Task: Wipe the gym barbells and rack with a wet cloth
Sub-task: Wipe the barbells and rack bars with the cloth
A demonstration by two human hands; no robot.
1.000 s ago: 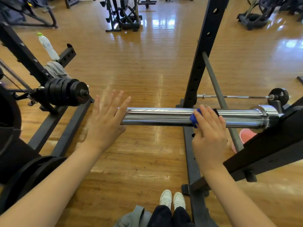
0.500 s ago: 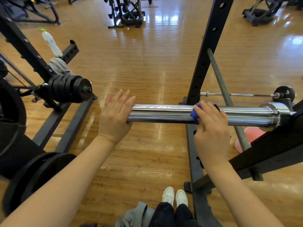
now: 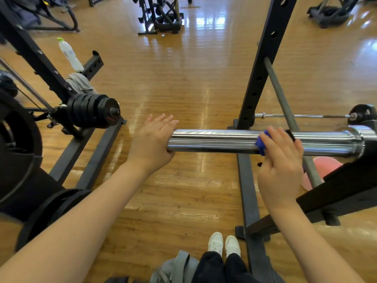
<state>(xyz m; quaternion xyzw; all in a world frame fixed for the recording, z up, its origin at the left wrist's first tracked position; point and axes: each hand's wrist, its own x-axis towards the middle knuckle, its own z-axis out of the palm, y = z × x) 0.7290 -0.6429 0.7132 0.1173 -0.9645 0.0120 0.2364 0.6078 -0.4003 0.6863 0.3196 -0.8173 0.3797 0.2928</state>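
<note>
Chrome barbell sleeve (image 3: 224, 140) lies horizontal on the black rack (image 3: 263, 64) over the wood floor (image 3: 183, 78); left hand (image 3: 152, 142) flat, fingers straight, palm capping the sleeve's free end; right hand (image 3: 279, 158) pressing a blue cloth (image 3: 260, 144) onto the sleeve, fingers draped over it.

The barbell sleeve (image 3: 244, 140) runs crosswise before the person, its free end against the left hand (image 3: 152, 144). The right hand (image 3: 280, 160) lies over the cloth (image 3: 262, 145) on it. Behind stands the rack upright (image 3: 263, 64); far left, stacked weight plates (image 3: 91, 113).
</note>
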